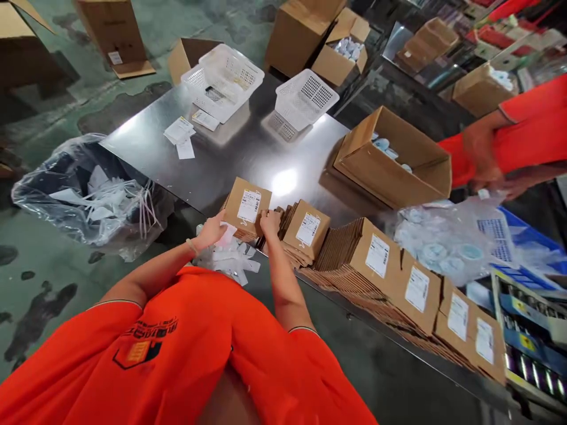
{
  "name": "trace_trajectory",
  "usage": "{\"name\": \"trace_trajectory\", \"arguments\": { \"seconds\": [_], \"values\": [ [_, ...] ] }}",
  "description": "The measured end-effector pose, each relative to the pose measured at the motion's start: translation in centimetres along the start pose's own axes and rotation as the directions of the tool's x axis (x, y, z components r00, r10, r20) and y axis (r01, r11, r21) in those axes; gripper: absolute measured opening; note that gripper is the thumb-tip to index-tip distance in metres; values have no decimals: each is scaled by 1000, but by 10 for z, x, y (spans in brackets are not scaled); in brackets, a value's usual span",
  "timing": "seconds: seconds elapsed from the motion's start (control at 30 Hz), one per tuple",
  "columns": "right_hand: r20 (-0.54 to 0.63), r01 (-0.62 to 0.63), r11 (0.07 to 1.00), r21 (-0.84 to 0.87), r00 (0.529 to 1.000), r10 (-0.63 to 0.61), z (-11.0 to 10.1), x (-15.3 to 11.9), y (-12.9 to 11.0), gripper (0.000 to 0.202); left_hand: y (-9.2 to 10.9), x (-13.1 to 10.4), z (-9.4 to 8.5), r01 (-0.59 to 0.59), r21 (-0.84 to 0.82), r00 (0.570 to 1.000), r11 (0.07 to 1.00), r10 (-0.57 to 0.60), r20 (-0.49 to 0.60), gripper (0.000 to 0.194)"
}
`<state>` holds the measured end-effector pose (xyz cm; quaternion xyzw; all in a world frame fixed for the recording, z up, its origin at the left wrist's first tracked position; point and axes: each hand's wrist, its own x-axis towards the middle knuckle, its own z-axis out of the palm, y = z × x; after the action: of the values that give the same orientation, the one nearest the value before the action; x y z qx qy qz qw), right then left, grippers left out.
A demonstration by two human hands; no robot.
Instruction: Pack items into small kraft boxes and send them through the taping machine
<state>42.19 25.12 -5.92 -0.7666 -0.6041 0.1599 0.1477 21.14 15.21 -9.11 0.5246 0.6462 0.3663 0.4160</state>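
Note:
A small stack of flat cardboard boxes with a white printed label on top lies at the table's near edge. My left hand grips its left side, fingers closed at the edge. At the opposite side, my right hand has its fingers closed on the stack's right edge. A pale slip of paper shows beside my left hand. Close to my right hand is another labelled stack of flat cardboard. Below my hands hangs a clear bag of white paper scraps.
A long row of labelled flat cardboard runs along the edge rightward. White baskets and loose labels lie farther back on the metal table. An open carton stands right, near a co-worker's hands. A lined waste bin stands left.

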Motion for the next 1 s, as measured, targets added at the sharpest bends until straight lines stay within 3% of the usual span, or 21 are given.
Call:
{"name": "trace_trajectory", "arguments": {
  "seconds": [0.13,0.2,0.27,0.33,0.4,0.43,0.47,0.5,0.53,0.57,0.6,0.63,0.67,0.7,0.8,0.9,1.0],
  "values": [
    [-35,-89,994,65,995,91,-21,-4,1,28,7,-5,3,-40,-94,993,995,51,110,69],
    [-98,-130,986,103,985,141,-50,0,21,34,8,-10,0,-90,-210,983,974,121,140,69],
    [-170,-160,983,92,970,174,-89,5,51,41,5,-18,-5,-104,-303,978,947,153,142,58],
    [-298,-236,971,32,925,234,-123,6,78,44,-1,-28,-13,-84,-379,977,922,151,151,46],
    [-432,-219,976,-8,881,194,-137,-4,89,44,-5,-39,-20,-31,-427,977,904,118,180,47],
    [-432,-129,992,-4,895,114,-132,-14,86,44,-6,-44,-23,-4,-452,975,892,104,197,54],
    [-358,19,999,32,934,-6,-119,-28,78,42,-7,-49,-25,26,-486,973,874,90,214,63],
    [-220,191,974,118,962,-162,-101,-43,66,38,-7,-52,-26,56,-528,972,847,74,222,73],
    [-10,329,904,272,941,-339,-77,-60,52,33,-7,-54,-27,79,-576,976,814,55,213,81],
    [199,370,818,441,848,-491,-51,-76,37,32,-8,-54,-29,96,-629,982,771,28,184,86],
    [354,325,754,572,731,-583,-26,-92,23,31,-9,-53,-31,108,-688,990,718,-14,141,89],
    [415,249,721,646,678,-607,-3,-106,11,27,-11,-50,-34,110,-742,994,661,-70,85,91],
    [444,184,698,692,654,-612,16,-117,1,24,-13,-46,-37,105,-785,990,610,-138,25,92],
    [448,134,683,718,663,-600,31,-124,-8,23,-16,-42,-40,104,-818,976,566,-215,-24,94],
    [348,82,641,763,784,-515,50,-128,-26,17,-27,-37,-45,149,-876,918,458,-392,-49,98],
    [285,40,619,785,863,-417,52,-118,-41,19,-34,-47,-42,163,-855,954,493,-299,9,98],
    [306,33,641,767,859,-410,51,-109,-48,17,-37,-59,-36,118,-725,992,678,-116,53,90]
  ]
}}
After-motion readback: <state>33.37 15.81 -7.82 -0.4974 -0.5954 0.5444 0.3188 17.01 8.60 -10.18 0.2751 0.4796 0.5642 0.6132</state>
